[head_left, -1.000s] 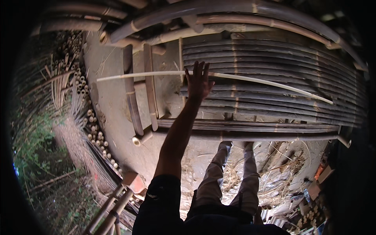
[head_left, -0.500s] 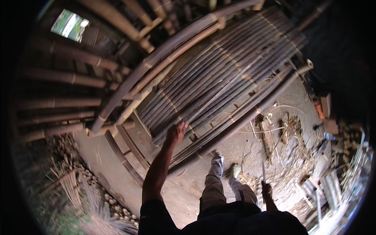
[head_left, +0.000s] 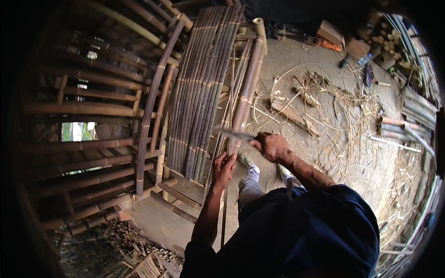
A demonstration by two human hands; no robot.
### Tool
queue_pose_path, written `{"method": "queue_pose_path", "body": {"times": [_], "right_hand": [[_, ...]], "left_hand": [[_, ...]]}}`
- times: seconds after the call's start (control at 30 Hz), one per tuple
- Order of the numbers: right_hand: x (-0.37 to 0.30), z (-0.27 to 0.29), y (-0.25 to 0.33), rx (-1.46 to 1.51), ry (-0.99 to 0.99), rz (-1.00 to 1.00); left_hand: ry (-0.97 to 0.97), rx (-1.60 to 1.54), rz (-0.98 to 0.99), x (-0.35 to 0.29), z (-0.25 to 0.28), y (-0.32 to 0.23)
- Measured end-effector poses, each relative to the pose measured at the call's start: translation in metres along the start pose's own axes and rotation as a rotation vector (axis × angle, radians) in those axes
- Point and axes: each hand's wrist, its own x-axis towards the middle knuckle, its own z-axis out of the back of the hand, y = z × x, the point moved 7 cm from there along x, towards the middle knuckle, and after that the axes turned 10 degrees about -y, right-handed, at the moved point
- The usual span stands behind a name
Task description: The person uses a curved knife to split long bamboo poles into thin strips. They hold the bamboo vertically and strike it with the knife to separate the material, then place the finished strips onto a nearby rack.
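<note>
My right hand (head_left: pixel 273 147) is closed round the handle of a long-bladed knife (head_left: pixel 238 135). Its blade, partly smeared by motion, points left across the thick bamboo rail (head_left: pixel 244 104) of a bench frame. Just below the blade, my left hand (head_left: pixel 224 167) has its fingers curled round a thin bamboo strip (head_left: pixel 224 215), which runs down beside my leg. The strip's upper part merges with the rail and cannot be followed clearly. Left of that hand lies a seat of dark bamboo slats (head_left: pixel 197 97), bound in rows with pale ties.
A bamboo backrest and more bamboo furniture (head_left: pixel 83 109) stand at left. Dry shavings and a split piece of wood (head_left: pixel 296 118) litter the floor at right. Cardboard boxes (head_left: pixel 331 32) sit at the far right. Cut bamboo ends (head_left: pixel 162 255) are heaped at lower left.
My view has turned toward the right. My left hand has left the slats for the strip by the rail. The right hand has raised the knife from my side to the rail.
</note>
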Motion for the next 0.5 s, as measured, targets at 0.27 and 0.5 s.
{"method": "queue_pose_path", "body": {"times": [0.27, 0.5], "right_hand": [[-0.059, 0.059, -0.006, 0.147, -0.363, 0.116], [-0.088, 0.073, -0.021, 0.086, -0.185, -0.018]], "left_hand": [[0.091, 0.125, -0.288, -0.031, -0.082, -0.032], [0.29, 0.132, -0.241, -0.065, -0.129, -0.086]]}}
